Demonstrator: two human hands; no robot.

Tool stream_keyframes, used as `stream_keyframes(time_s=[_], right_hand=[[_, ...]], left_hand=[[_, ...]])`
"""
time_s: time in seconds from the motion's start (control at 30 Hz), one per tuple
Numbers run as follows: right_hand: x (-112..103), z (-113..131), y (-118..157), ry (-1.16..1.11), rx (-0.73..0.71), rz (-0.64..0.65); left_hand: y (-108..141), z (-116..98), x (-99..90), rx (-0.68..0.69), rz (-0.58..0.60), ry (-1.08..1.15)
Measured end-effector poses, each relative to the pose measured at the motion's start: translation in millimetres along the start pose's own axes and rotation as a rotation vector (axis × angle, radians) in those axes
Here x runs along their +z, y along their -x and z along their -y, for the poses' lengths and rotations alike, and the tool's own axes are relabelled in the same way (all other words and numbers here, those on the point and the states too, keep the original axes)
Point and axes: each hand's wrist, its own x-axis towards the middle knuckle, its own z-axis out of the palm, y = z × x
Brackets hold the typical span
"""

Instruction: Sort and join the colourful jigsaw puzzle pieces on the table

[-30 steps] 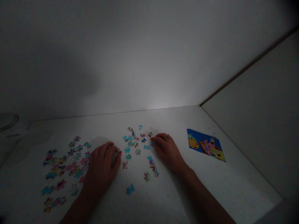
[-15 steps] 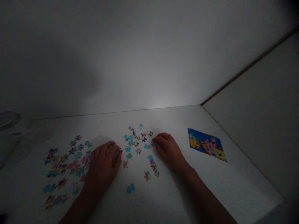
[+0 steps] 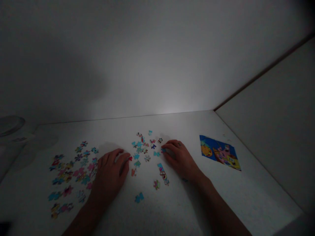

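Left hand (image 3: pixel 108 173): palm down on the white table (image 3: pixel 169 209), forearm in from lower left, fingers bent, a narrow gap between thumb and index finger. Red piece (image 3: pixel 130 158) at the index fingertip; cannot tell whether pinched or only touched. Right hand (image 3: pixel 180 160): forearm in from lower right, wrist low, fingers curled leftward, thumb and index tips close together. Blue piece (image 3: pixel 163 150) at those tips; grip or mere contact, cannot tell.

Surroundings, from the left. Clear container (image 3: pixel 12 124) at the far edge of view, dim. Next, a broad spread of puzzle pieces (image 3: pixel 67 177), many pink, blue and yellow; the left hand overlaps its right side and hides part of it. Between the hands, a looser central cluster (image 3: pixel 139 150), mostly light blue. Orange piece (image 3: pixel 133 172) just below it; blue pair (image 3: pixel 139 198) nearer the wearer. Green-and-pink piece (image 3: pixel 157 185) beside a joined strip (image 3: pixel 163 174), which lies slantwise near the right hand. That hand sits between cluster and picture card (image 3: pixel 220 152), the card lying flat, mainly blue, cartoon figures on it.
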Motion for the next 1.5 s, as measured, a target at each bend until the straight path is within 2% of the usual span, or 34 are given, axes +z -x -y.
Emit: stream_keyframes(time_s=[0.17, 0.33, 0.53, 0.67, 0.83, 1.03, 1.37, 1.5], right_hand=[[-2.0, 5.7, -0.7, 0.01, -0.003, -0.002], [1.9, 12.9, 0.7, -0.015, -0.064, 0.002], [9.2, 30.3, 4.4, 0.005, -0.129, 0.078], [12.0, 36.9, 5.5, -0.001, -0.138, 0.072], [10.5, 36.0, 5.6, -0.039, -0.112, 0.049], [9.8, 30.7, 4.6, -0.025, -0.085, 0.005], [13.7, 35.4, 5.9, -0.002, -0.091, 0.047], [16.0, 36.4, 6.5, 0.001, -0.115, 0.06]], left_hand=[[0.1, 0.1, -0.5, 0.012, 0.025, 0.011], [-0.4, -0.2, -0.8, 0.034, 0.011, 0.014], [1.9, -0.6, -1.6, 0.174, 0.06, 0.072], [2.0, -2.9, -4.4, 0.217, 0.094, 0.074], [1.4, -5.1, -7.0, 0.207, 0.12, 0.083], [1.1, -3.7, -4.7, 0.228, 0.091, 0.101], [1.8, -5.2, -6.0, 0.21, 0.144, 0.093], [2.6, -4.2, -5.0, 0.198, 0.13, 0.105]])
